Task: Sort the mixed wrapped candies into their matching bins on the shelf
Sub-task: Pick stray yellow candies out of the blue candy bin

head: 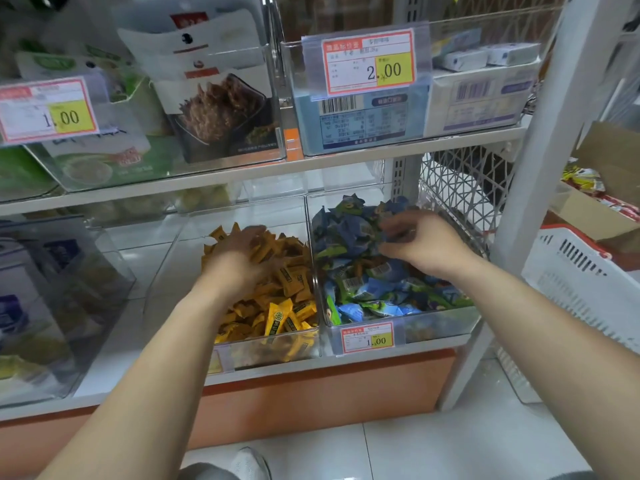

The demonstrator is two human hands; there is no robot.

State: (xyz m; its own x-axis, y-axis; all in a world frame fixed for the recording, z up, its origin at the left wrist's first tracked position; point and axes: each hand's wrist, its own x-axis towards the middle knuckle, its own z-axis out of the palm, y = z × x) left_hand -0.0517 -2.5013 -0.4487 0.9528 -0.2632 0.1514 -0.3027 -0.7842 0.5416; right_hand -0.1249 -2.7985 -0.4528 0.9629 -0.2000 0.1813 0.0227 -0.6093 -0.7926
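2 clear bins, 2 hands: left hand [239, 258] lies blurred on the left bin's [270, 351] yellow candies [287, 306], grip unclear; right hand [422, 244] pinches the right bin's [440, 323] blue candies [363, 296].

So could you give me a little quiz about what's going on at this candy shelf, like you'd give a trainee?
1. True or false: the left hand is among the orange candies.
2. The right hand is among the blue candies. What price does the tag in front of them show? A 1.00 B 2.00 C 5.00
3. Fill in: the white basket stands to the ___ of the shelf.
Key: 1 true; 2 A; 3 right.
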